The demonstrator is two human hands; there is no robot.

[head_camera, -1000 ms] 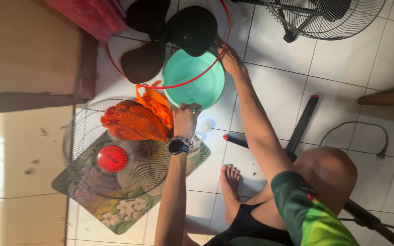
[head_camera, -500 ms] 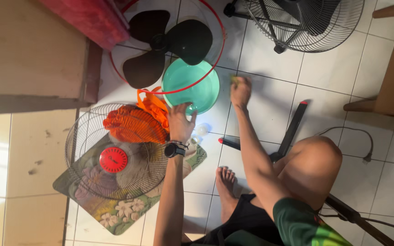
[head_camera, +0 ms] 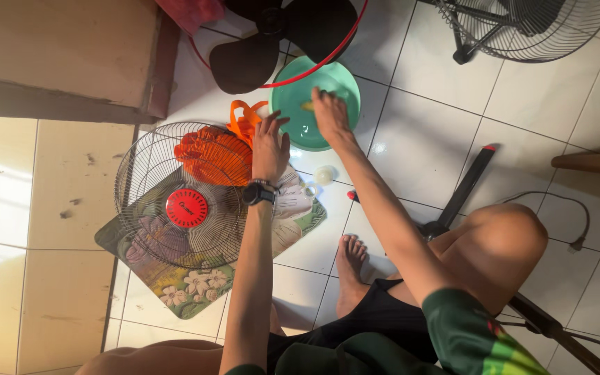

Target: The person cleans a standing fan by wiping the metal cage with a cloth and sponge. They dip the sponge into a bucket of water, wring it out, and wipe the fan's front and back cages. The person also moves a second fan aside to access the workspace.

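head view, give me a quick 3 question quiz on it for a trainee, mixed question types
1. True or false: the right hand is over the green basin.
2. Multiple choice: what lies on the wire fan grille beside the left hand? A) an orange cloth B) a blue sponge C) a metal spoon
3. Fill in: the left wrist wears a black ____.

Key
1. True. The right hand reaches into the basin and seems to pinch something small and yellowish, too small to identify.
2. A. The orange cloth is bunched on the grille, just left of the open left hand.
3. Watch.
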